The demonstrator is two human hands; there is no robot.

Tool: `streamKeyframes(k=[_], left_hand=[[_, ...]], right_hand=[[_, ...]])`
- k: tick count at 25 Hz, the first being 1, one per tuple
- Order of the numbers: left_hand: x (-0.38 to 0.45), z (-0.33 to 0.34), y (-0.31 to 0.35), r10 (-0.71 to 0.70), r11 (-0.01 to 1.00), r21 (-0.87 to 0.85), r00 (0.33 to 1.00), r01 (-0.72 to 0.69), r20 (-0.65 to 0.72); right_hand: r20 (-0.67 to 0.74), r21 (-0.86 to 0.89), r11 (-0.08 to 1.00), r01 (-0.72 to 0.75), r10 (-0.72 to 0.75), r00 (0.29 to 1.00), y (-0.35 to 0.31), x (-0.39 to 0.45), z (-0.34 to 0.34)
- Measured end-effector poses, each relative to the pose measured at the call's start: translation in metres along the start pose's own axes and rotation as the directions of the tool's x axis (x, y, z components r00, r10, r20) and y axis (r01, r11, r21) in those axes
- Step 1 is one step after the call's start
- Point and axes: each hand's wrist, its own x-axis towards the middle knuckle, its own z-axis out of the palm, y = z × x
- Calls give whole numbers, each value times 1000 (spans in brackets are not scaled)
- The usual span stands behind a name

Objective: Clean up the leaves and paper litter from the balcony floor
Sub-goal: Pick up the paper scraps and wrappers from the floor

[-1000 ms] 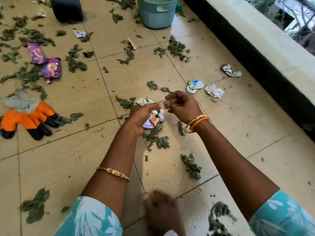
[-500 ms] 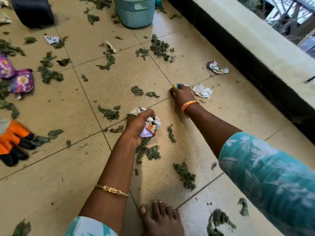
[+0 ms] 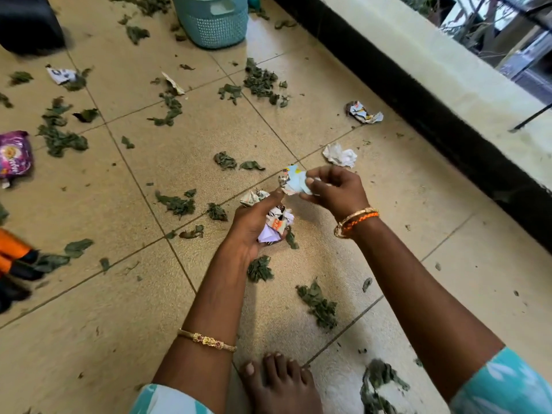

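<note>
So, looking down from the head camera: the left hand (image 3: 254,225) is curled around a wad of crumpled paper (image 3: 276,224), held just above the tiled floor (image 3: 89,339). The right hand (image 3: 334,189) pinches a light blue scrap of paper (image 3: 294,180) right beside the left thumb tip, so both hands are grasping litter. More paper lies loose on the tiles: a white crumpled piece (image 3: 340,155) just past the right hand and a printed one (image 3: 363,113) nearer the low wall (image 3: 433,70). Dried leaves (image 3: 318,307) are scattered all over, with a thick clump (image 3: 261,80) up near the teal basket (image 3: 213,20). A purple wrapper (image 3: 13,155) sits at the left edge, and a bare foot (image 3: 280,383) shows at the bottom.
</note>
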Motion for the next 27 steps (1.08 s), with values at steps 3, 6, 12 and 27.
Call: streamKeyframes(k=[3, 6, 12, 27], left_hand=[[2, 7, -2, -38, 998, -50, 986, 47, 160], [7, 11, -2, -34, 999, -16, 988, 37, 151], [13, 24, -7, 4, 1000, 4, 998, -3, -59], [50, 51, 42, 28, 1000, -5, 999, -28, 33]], right_hand=[[-30, -88, 993, -81, 78, 996, 5, -12, -10], [71, -347, 937, -36, 64, 995, 1, -5, -20], [3, -635, 772, 33, -40, 999, -11, 36, -40], [-129, -854, 494, 163, -504, 854, -10, 120, -56]])
